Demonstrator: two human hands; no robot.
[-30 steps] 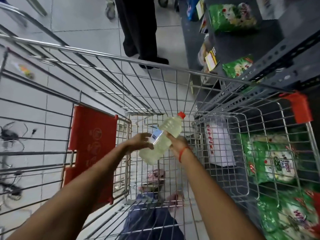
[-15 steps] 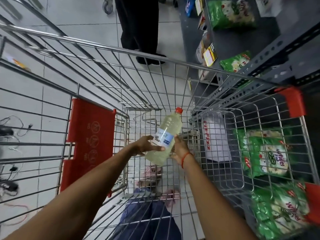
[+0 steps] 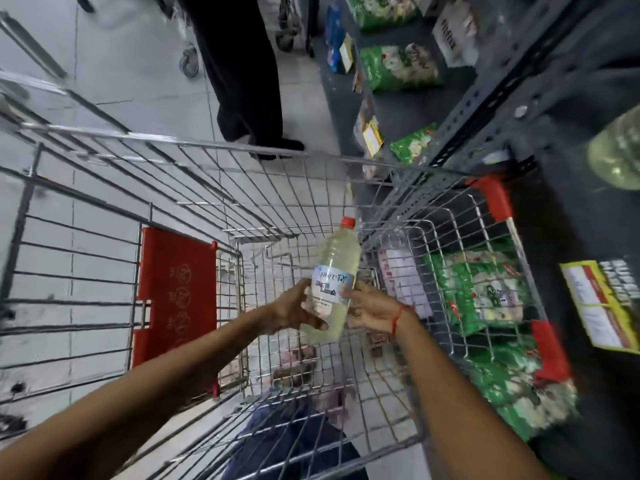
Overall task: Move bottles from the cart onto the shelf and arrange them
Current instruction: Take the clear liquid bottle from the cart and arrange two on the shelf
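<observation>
Bottle (image 3: 330,282) gripped between both hands above the cart (image 3: 242,157).
Its lower body is clasped by the left hand (image 3: 294,311) and the right hand (image 3: 372,308); the red cap is tilted away.

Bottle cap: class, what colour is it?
Red; the bottle cap shows clearly in the head view.

Pale floor tiles (image 3: 114,81) fill the upper left. A bystander in black trousers (image 3: 239,71) stands on them, one dark shoe (image 3: 280,147) planted flat. Just left of those legs, a small caster wheel (image 3: 188,65) shows, blurred. Over on the right, green snack bags (image 3: 398,69) lie stacked in rows, more green bags (image 3: 481,296) lower down. A yellow and red printed tag (image 3: 599,306) sits at the right edge, text unreadable. Dark cables (image 3: 14,420) trail at lower left.
</observation>
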